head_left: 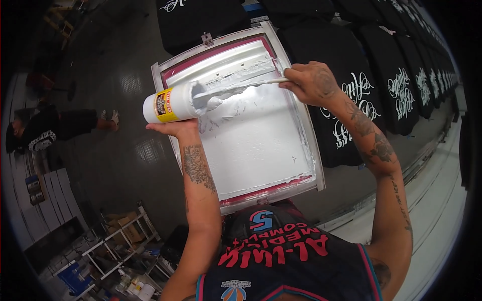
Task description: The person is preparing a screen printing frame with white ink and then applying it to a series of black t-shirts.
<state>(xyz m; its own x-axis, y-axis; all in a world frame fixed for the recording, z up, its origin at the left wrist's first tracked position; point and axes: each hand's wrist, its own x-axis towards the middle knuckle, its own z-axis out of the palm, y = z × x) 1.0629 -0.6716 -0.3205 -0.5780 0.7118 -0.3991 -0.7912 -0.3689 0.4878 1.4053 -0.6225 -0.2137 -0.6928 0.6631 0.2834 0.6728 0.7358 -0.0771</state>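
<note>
My left hand [174,127] supports a white plastic tub [182,102] with a yellow label from below. The tub lies tipped on its side, its mouth facing right over a screen printing frame [311,143]. Thick white ink [213,104] hangs at the tub's rim and reaches down to the screen. In my right hand [315,83] is the handle of a long, thin ink-coated spatula [246,85], its far end at the tub's mouth. A pale squeegee [216,62] smeared with ink lies across the far part of the screen. White ink coats much of the mesh.
Black shirts [346,100] with white script lie on platens in a row along the right. Another black shirt [201,20] lies beyond the frame. At left, a person [60,123] is on the grey floor area. A white rack [115,246] with containers stands at lower left.
</note>
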